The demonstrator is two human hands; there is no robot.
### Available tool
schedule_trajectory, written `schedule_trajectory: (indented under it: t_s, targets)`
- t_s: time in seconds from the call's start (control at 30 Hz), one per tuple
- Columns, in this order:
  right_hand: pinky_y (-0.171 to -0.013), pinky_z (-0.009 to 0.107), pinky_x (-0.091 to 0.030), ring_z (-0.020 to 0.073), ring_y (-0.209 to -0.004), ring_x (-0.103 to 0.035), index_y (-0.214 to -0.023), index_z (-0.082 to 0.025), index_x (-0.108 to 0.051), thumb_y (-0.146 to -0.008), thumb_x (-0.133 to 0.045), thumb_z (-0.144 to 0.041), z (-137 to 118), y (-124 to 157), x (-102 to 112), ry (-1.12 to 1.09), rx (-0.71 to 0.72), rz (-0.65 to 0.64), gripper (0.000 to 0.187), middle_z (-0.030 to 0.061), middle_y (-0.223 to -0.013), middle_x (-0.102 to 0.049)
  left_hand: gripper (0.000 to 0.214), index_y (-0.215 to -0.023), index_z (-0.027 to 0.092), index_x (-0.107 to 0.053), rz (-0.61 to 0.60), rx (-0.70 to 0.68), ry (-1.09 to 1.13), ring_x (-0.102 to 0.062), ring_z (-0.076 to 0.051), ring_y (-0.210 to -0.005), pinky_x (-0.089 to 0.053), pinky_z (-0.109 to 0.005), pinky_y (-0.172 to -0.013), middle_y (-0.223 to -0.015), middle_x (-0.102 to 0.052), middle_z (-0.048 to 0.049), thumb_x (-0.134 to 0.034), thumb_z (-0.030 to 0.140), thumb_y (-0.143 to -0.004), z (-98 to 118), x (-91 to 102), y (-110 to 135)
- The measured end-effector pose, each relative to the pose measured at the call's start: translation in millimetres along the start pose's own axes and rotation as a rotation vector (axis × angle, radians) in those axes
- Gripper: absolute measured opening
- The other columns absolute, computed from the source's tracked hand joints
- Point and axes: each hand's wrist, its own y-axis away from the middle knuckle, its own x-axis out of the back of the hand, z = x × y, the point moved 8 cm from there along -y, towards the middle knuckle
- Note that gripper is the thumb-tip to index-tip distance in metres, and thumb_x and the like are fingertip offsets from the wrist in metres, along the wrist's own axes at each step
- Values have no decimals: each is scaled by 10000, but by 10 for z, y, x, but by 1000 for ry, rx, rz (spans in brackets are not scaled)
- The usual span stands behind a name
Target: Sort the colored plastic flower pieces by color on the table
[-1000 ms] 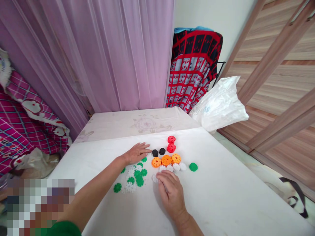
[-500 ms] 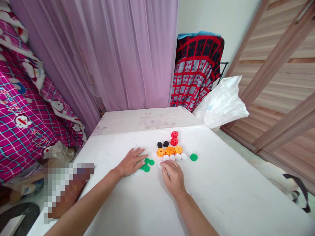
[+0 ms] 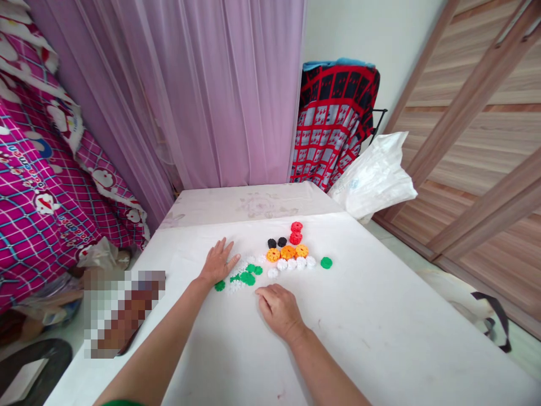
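Note:
My left hand [image 3: 218,263] lies flat on the table with its fingers spread, beside a loose group of discs. In that group are notched green discs [image 3: 247,278] and pale white discs [image 3: 236,286]. A single green disc [image 3: 220,286] lies near my left wrist. My right hand [image 3: 279,309] rests with curled fingers, closed, just in front of a white disc [image 3: 273,273]; nothing shows in it. Behind that disc, several white discs [image 3: 291,264] form a row below three orange discs [image 3: 288,252]. Two black discs [image 3: 282,242] and stacked-looking red discs [image 3: 296,238] lie farther back.
A lone green disc [image 3: 326,263] lies on the right of the white-covered table [image 3: 359,316]. A white plastic bag [image 3: 372,177] stands at the far right corner. A pixelated, blurred object [image 3: 127,316] lies at the left edge. A purple curtain [image 3: 220,96] hangs behind.
My right hand has drawn back from the white disc, leaving it on the table. My left hand has shifted left and back, uncovering more green and white discs.

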Motion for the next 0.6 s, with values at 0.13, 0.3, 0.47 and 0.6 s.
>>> schedule_trajectory:
  t_s: [0.13, 0.3, 0.47, 0.6]
  targets:
    - [-690, 240, -381, 142, -740, -581, -869, -227, -645, -833, -472, -131, 107, 3, 84, 7, -82, 94, 201, -1, -755, -660, 655, -1417, 186, -433, -62, -9, 49, -222, -285, -1446, -108, -522, -1170, -1532, -335, -109, -359, 570, -892, 27, 11, -133]
    - [-681, 248, -407, 146, -745, -590, -971, -197, -593, -798, -516, -203, 537, 76, 192, 32, -369, 230, 189, 25, -914, -675, 617, -1384, 217, -479, -38, -28, 158, -292, -228, -1424, -189, -440, -1176, -1502, -402, -69, -334, 564, -895, 57, 30, 22]
    - [-662, 248, -406, 157, -782, -620, -1024, -210, -570, -767, -591, -265, 710, 115, 103, 79, -518, 131, 264, 12, -945, -692, 560, -1255, 195, -598, 355, 154, 580, -451, -228, -1328, -297, -393, -1143, -1395, -543, -84, -391, 558, -882, -209, 272, 439]
    - [-676, 244, -404, 168, -856, -631, -1054, -218, -565, -771, -619, -283, 664, 75, 60, 148, -555, 70, 296, 17, -955, -693, 470, -1173, 217, -643, 481, 275, 747, -509, -238, -1266, -358, -402, -1101, -1285, -633, -60, -438, 521, -880, -309, 328, 646]
